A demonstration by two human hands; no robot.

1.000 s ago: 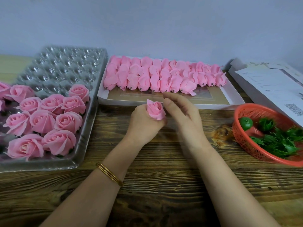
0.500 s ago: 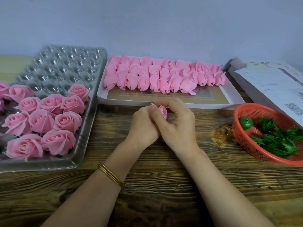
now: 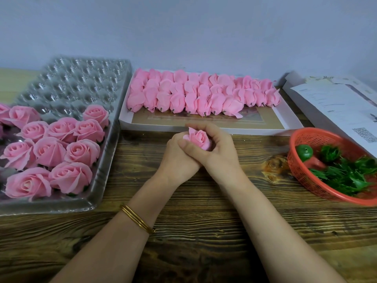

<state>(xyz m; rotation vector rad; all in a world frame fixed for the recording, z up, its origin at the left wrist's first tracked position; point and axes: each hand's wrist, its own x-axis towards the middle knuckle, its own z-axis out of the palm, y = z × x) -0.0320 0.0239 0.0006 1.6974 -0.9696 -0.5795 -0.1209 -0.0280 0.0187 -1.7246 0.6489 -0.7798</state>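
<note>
Nearest the camera, two bare forearms reach across the dark, rough-grained wooden table, the left wrist wearing thin gold bangles. The left hand and right hand meet just in front of the shallow white cardboard box, knuckles pressed together. Both are curled round one small pink fabric rose. The left hand grips it from below and the left side, and the right hand's fingers wrap over its far and right side. The bloom faces up and peeps out between them, raised off the table and very near the box's front rim, without touching it as far as can be told.

Inside the box, towards its back wall, lie packed rows of closed pink rosebuds, their short dark stubs pointing to the front.

Left of the box, touching or nearly touching its side, sits a clear moulded plastic tray with round cups. Its near half holds opened pink roses and its far cups are bare.

Right of the box and a little nearer stands a round orange-red plastic mesh basket. It holds jagged green leaf pieces and one round green knob. Behind the basket, beside the box's right end, lie white printed paper sheets.

Beyond the box rises a plain pale blue-grey wall.
</note>
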